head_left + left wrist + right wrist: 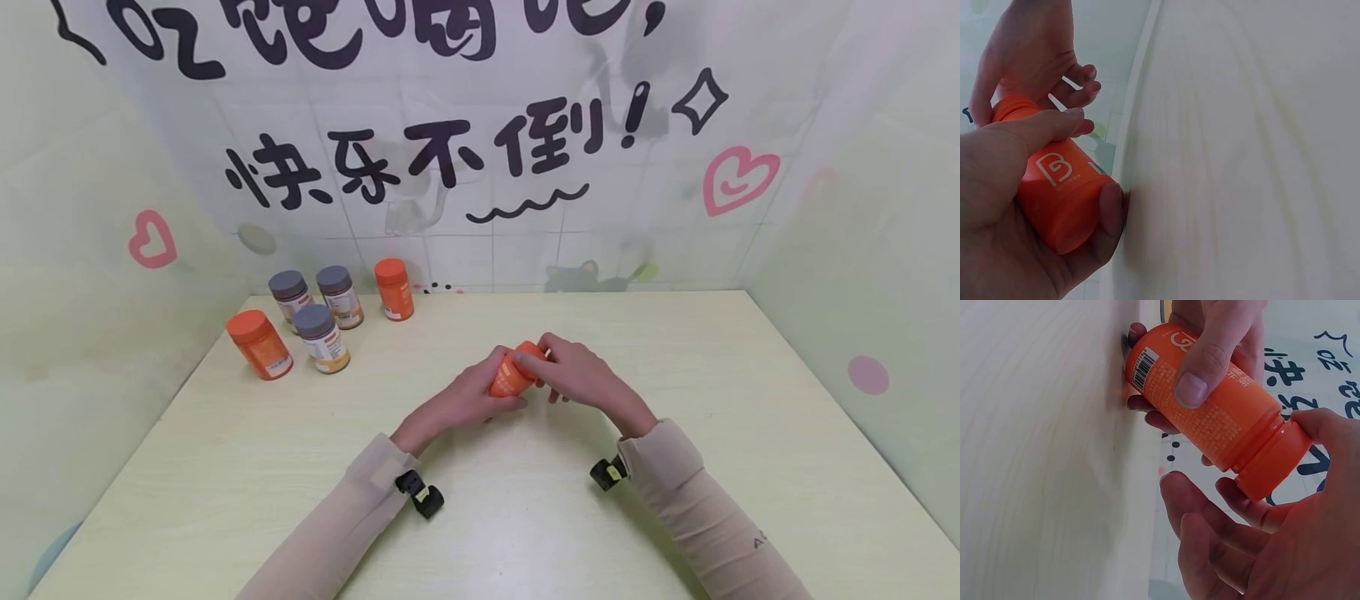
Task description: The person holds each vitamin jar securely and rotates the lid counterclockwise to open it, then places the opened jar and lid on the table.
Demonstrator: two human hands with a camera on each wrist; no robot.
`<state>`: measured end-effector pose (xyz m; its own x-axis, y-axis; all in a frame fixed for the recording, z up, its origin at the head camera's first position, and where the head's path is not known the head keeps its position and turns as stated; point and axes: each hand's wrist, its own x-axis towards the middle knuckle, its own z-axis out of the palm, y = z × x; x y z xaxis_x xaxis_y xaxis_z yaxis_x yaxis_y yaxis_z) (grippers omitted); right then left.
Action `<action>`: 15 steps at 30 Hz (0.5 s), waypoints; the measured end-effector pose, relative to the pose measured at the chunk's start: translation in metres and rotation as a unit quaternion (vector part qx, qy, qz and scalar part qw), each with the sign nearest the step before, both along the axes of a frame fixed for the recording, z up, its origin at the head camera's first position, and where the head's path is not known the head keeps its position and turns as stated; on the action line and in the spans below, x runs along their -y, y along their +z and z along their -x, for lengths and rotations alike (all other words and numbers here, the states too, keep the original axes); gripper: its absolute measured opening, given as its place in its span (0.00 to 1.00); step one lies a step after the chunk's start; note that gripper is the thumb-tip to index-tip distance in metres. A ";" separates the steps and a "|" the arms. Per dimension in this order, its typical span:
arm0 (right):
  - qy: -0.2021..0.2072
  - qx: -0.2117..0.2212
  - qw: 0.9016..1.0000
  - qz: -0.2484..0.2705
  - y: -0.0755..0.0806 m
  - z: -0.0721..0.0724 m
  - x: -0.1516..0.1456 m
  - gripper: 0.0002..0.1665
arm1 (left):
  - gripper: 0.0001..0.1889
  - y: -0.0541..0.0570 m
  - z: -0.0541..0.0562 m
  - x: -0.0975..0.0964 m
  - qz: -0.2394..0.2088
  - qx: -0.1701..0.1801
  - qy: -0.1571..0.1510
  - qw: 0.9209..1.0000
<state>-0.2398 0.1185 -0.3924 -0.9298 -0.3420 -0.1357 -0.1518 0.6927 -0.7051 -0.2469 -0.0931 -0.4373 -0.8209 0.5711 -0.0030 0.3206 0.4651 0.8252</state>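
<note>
An orange bottle (510, 379) is held tilted above the middle of the table by both hands. My left hand (471, 393) grips its body, thumb across the side, as the left wrist view shows on the bottle (1066, 187) with its white logo. At the other end, my right hand (581, 373) pinches the orange cap (1275, 464) between thumb and index finger. The other fingers of that hand are loosely bent below the cap. In the right wrist view the bottle (1194, 394) shows a barcode and small print; the cap sits on its neck.
At the back left of the pale table (495, 533) stand two more orange bottles, one at the left (260, 344) and one near the wall (394, 290). Between them are three grey-capped jars, the nearest a jar (323, 340) with a white label. Printed walls enclose the table.
</note>
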 end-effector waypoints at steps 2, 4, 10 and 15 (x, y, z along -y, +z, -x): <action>-0.001 -0.001 1.000 -0.003 0.000 0.000 0.000 0.30 | 0.29 0.001 -0.001 0.000 0.000 0.001 0.000 1.000; -0.002 -0.002 1.000 -0.004 0.000 0.000 0.000 0.30 | 0.29 0.001 -0.001 0.000 0.000 -0.002 -0.002 1.000; 0.001 -0.003 1.000 0.003 0.000 0.000 0.000 0.30 | 0.29 0.002 -0.002 0.001 0.000 -0.006 -0.003 1.000; 0.010 -0.005 1.000 0.016 0.000 0.000 0.000 0.28 | 0.29 0.001 -0.001 0.001 -0.003 -0.003 -0.003 1.000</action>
<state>-0.2397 0.1187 -0.3922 -0.9243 -0.3639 -0.1151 -0.1722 0.6667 -0.7252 -0.2458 -0.0941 -0.4358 -0.8176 0.5757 0.0061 0.3288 0.4583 0.8258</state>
